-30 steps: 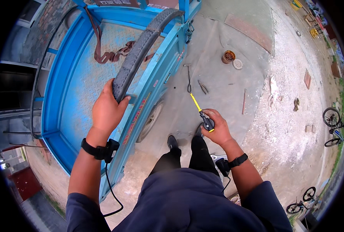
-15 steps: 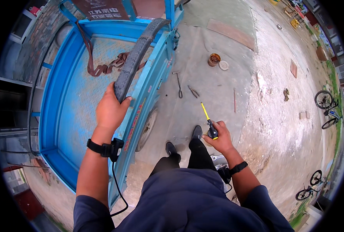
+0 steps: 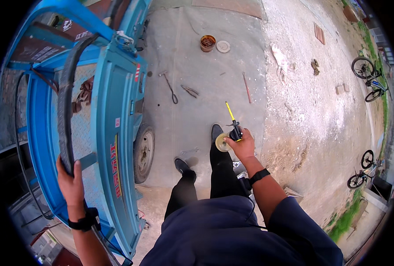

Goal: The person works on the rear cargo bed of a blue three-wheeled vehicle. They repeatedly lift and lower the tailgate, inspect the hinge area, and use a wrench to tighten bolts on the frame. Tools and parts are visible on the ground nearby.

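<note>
My left hand (image 3: 70, 184) is closed round a grey-black textured rubber strip (image 3: 66, 111) along the top side of a blue cargo trailer (image 3: 110, 88). My right hand (image 3: 243, 146) grips a tool (image 3: 234, 128) with a black body and a thin yellow upper part pointing forward. A round translucent yellowish disc (image 3: 222, 142) is at that hand, under the tool. On the grey ground ahead lie pliers (image 3: 189, 91), a long-handled metal tool (image 3: 172, 93), a thin reddish rod (image 3: 248, 88), and a wrench (image 3: 190, 150) nearer my feet.
The trailer's wheel (image 3: 143, 153) stands left of my shoes. Farther forward are a can of brown contents (image 3: 208, 43) and a pale round lid (image 3: 223, 46). Two bicycles (image 3: 363, 68) (image 3: 361, 175) stand at the right edge, beside pale, rough ground (image 3: 308, 111).
My view has turned, so the trailer and ground items appear farther left. My left hand sits lower in the picture, still on the strip. The yellowish disc shows more clearly at my right hand.
</note>
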`<move>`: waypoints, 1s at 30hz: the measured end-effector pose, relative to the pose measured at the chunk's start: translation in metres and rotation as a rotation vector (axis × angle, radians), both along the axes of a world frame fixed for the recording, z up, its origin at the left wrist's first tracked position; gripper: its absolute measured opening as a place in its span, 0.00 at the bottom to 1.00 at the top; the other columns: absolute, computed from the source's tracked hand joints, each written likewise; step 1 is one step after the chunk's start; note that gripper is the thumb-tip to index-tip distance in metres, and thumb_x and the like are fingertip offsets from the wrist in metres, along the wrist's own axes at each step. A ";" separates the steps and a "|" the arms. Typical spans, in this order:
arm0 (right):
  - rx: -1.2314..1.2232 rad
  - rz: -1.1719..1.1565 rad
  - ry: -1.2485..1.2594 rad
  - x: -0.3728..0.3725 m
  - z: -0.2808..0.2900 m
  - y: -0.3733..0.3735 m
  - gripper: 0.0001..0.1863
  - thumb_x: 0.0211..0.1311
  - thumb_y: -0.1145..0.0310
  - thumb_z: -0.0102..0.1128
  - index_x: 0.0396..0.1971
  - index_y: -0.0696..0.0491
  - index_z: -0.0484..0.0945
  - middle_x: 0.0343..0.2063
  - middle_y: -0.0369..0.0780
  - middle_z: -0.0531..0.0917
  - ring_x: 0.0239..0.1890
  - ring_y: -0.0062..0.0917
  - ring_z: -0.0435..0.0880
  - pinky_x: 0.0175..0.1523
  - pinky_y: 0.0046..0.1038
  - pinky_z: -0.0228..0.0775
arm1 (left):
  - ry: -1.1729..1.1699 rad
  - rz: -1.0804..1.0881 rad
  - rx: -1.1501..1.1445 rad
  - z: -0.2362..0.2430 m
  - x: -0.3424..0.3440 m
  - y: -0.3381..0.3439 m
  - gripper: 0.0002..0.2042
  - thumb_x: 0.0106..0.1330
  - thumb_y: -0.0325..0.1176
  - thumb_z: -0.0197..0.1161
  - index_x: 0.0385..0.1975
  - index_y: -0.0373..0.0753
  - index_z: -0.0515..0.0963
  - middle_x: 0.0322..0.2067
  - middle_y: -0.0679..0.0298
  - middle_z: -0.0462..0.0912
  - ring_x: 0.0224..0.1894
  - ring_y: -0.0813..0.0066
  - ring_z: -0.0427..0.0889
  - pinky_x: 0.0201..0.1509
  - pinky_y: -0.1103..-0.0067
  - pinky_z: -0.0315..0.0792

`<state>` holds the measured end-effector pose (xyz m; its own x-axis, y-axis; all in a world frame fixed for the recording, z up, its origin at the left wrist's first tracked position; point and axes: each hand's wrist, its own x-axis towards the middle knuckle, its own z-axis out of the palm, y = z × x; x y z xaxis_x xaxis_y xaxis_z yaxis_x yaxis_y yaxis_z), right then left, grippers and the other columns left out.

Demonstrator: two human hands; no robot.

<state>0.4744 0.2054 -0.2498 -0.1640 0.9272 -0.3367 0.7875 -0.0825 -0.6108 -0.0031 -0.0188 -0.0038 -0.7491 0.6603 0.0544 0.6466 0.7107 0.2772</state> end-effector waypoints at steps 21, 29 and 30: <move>0.043 0.055 -0.176 0.081 -0.395 0.177 0.15 0.49 0.67 0.73 0.38 0.54 0.86 0.35 0.46 0.83 0.39 0.42 0.83 0.45 0.41 0.76 | 0.378 0.719 -0.237 0.017 -0.029 -0.039 0.36 0.73 0.57 0.53 0.70 0.34 0.62 0.65 0.45 0.70 0.64 0.48 0.73 0.68 0.60 0.68; -0.177 0.155 -0.449 0.068 -0.451 0.179 0.16 0.58 0.59 0.66 0.45 0.50 0.85 0.44 0.46 0.82 0.45 0.42 0.83 0.52 0.40 0.76 | 0.399 0.690 -0.139 0.017 -0.022 -0.040 0.41 0.66 0.73 0.43 0.71 0.49 0.65 0.68 0.48 0.65 0.71 0.45 0.64 0.71 0.46 0.58; -0.229 0.174 -0.459 0.068 -0.450 0.183 0.19 0.60 0.58 0.65 0.48 0.51 0.83 0.47 0.47 0.81 0.48 0.42 0.83 0.54 0.40 0.75 | 0.402 0.658 -0.187 0.020 -0.023 -0.043 0.42 0.66 0.74 0.42 0.71 0.49 0.65 0.68 0.48 0.65 0.70 0.44 0.64 0.71 0.44 0.58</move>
<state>0.5422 0.3880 -0.6994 -0.0970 0.7940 -0.6001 0.9831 -0.0175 -0.1821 -0.0260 -0.0614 0.0160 -0.9352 0.1140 0.3354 0.1031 0.9934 -0.0500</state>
